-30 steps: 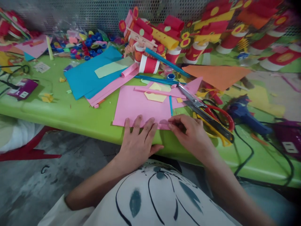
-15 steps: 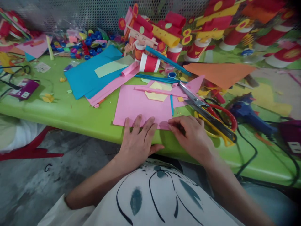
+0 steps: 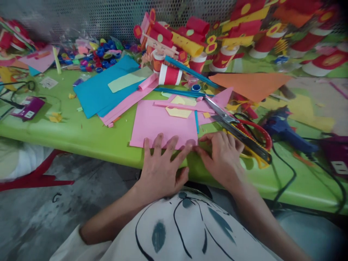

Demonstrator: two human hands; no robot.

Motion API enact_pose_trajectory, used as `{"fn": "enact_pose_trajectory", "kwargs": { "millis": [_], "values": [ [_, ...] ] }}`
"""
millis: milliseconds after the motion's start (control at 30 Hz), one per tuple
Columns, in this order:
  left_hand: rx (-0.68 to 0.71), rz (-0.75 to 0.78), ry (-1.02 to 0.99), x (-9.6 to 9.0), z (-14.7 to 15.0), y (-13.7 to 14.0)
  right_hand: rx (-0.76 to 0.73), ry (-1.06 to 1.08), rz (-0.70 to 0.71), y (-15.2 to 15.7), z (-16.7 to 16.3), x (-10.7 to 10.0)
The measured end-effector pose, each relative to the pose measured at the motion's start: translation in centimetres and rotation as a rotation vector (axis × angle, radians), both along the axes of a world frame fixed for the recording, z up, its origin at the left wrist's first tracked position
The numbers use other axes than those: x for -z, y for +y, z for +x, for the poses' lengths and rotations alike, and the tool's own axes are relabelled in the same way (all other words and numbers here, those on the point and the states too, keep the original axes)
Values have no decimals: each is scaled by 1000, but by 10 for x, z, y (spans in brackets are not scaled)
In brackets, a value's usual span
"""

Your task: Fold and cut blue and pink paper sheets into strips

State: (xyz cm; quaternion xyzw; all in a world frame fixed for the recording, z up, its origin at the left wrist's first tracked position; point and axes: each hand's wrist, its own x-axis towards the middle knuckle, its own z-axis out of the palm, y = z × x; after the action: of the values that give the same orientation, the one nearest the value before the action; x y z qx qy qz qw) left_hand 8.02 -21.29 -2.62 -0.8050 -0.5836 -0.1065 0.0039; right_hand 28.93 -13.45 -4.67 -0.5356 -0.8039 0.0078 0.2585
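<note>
Lying near the counter's (image 3: 81, 134) left edge: a purple card (image 3: 28, 108) and yellow scraps (image 3: 56, 116), with blue paper sheets (image 3: 100, 87) further in and a heap of coloured caps (image 3: 92, 54) toward the back edge. Pressing flat on the near edge of the pink paper sheet (image 3: 160, 121), close to the counter's front edge: left hand (image 3: 160, 166), fingers (image 3: 157, 143) spread wide and holding nothing, only pinning the sheet down. Meeting it at the sheet's near right corner: right hand (image 3: 224, 159), fingers (image 3: 202, 152) drawn narrow and pinching or creasing the paper edge, though blur hides the exact grip. Likely light, thin and floppy, easily creased or torn, apt to slide on the smooth counter; best taken at an edge or corner with the flat held down. Resting just right of the hand: scissors (image 3: 236, 128) with red and yellow handles, then a blue glue gun (image 3: 285, 130) toward the right edge.
</note>
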Motion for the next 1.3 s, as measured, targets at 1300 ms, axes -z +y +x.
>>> {"fn": "enact_pose_trajectory", "kwargs": {
  "millis": [1300],
  "values": [
    [16, 8, 20, 5, 0, -1, -168, 43, 41, -18, 10, -12]
  ]
}}
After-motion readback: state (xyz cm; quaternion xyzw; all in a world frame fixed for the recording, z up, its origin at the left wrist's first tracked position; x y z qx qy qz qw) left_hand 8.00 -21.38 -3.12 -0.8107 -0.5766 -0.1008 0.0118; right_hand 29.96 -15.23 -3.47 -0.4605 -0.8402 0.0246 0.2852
